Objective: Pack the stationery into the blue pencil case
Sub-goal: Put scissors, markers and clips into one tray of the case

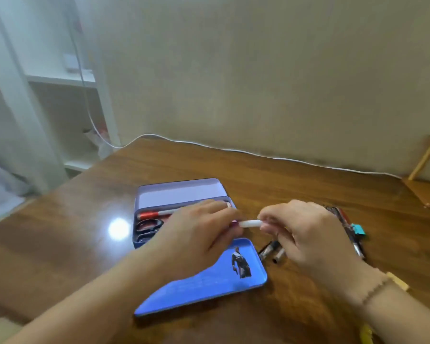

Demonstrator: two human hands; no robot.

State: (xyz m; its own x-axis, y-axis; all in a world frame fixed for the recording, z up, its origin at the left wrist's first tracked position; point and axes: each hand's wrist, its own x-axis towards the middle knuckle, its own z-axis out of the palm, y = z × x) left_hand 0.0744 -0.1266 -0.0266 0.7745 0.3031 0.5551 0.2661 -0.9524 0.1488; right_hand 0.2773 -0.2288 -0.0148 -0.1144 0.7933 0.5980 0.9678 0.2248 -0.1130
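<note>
The blue pencil case point(144, 240) lies open on the wooden table, its pale inner lid point(179, 193) tipped back. Inside it I see a red-and-white pen point(157, 214) and dark-handled scissors point(148, 225). A blue lid with a printed figure point(209, 284) rests in front of the case. My left hand point(199, 234) and my right hand point(305, 232) both pinch a small white pen-like item point(250, 223) between them, just right of the case. Loose pen parts point(273, 252) lie under my right hand.
More pens and a teal clip point(359, 229) lie right of my right hand. A white cable point(258, 155) runs along the table's back edge by the wall. A wooden stand point(427, 170) sits at the far right. White shelves point(67, 100) stand left.
</note>
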